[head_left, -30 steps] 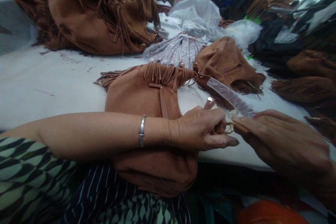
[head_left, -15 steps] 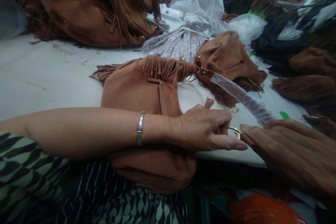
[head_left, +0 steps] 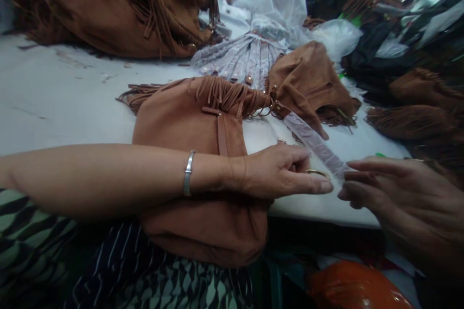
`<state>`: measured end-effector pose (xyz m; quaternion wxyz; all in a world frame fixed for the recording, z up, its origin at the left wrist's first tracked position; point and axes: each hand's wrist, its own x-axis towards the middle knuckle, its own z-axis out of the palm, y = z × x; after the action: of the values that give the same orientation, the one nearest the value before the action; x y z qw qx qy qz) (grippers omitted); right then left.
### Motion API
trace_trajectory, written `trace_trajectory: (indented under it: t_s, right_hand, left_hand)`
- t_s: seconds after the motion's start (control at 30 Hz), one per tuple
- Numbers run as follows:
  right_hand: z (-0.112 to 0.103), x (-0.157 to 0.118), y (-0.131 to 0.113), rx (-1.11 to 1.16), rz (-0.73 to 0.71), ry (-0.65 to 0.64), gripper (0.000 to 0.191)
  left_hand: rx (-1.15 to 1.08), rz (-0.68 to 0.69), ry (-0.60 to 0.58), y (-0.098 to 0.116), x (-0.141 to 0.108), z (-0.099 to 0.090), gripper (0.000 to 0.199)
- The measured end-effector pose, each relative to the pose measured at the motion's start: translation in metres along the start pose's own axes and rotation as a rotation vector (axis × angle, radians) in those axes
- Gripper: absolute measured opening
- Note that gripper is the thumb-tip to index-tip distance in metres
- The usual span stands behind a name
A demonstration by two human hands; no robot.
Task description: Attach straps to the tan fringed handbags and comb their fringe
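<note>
A brown suede handbag (head_left: pixel 174 120) with fringe lies across the table edge and my lap, my left forearm resting over it. My left hand (head_left: pixel 277 171) is closed around the bag's edge fitting, and a gold-coloured metal ring (head_left: pixel 317 172) shows between its thumb and fingers. From the bag's far end runs a strap (head_left: pixel 315 142) wrapped in clear plastic. Its near end reaches the fingertips of my right hand (head_left: pixel 395 193), where thumb and fingers pinch it. The strap's very tip is hidden by those fingers.
Another brown bag (head_left: pixel 308 77) lies just beyond. Several plastic-wrapped straps (head_left: pixel 246 55) are fanned out behind, near a clear plastic bag (head_left: pixel 271 2). A large brown fringed bag (head_left: pixel 108 14) sits at the back left. Below the table edge is an orange bundle (head_left: pixel 355 282).
My right hand has left the metal ring and now has the wrapped strap's end at its fingertips. The strap has straightened. My left hand still has the ring.
</note>
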<state>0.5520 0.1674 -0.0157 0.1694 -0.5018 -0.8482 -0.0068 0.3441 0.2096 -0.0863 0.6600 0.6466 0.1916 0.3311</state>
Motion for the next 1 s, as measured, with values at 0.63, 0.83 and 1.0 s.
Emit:
trace_trajectory:
  t_s: [0.63,0.83,1.0]
  right_hand:
    - [0.012,0.006,0.005,-0.178,-0.518,0.027,0.017]
    - [0.007,0.013,0.003,-0.289,-0.725,0.060,0.018]
    - [0.002,0.013,-0.005,-0.311,-0.727,0.044,0.022]
  left_hand:
    - [0.033,-0.015,-0.044,-0.005,0.004,-0.004,0.034]
    - [0.146,0.009,-0.046,-0.005,0.005,-0.004,0.032]
    - [0.202,0.001,-0.034,-0.004,0.005,-0.004,0.030]
